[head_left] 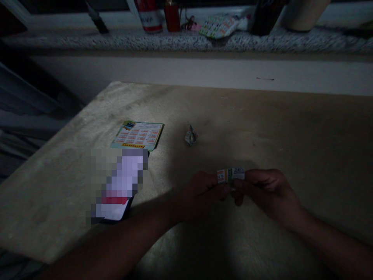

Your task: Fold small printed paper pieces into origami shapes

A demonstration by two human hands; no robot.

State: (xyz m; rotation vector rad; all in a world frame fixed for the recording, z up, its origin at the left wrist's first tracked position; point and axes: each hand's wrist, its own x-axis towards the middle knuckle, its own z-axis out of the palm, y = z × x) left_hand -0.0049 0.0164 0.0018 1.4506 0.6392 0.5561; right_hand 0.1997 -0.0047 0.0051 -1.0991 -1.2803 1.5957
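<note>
Between both hands, just above the table, is a small folded piece of printed paper [231, 175] with orange, green and white areas. My left hand [201, 192] pinches its left end between thumb and fingers. At the right end, my right hand [266, 190] grips it the same way, thumb on the near side. Beyond the hands a small crumpled or folded printed paper piece [191, 136] lies on the table. A printed calendar card [140, 135] rests flat farther left. Nearer to me, a smartphone [121, 186] with a lit, pixelated screen lies beside my left forearm.
The pale table [72, 155] meets a white wall under a speckled stone windowsill [122, 41]. On the sill stand a red and white can [149, 17], a red lighter [172, 17], a crumpled printed wrapper [218, 26] and a dark container [266, 17]. The light is dim.
</note>
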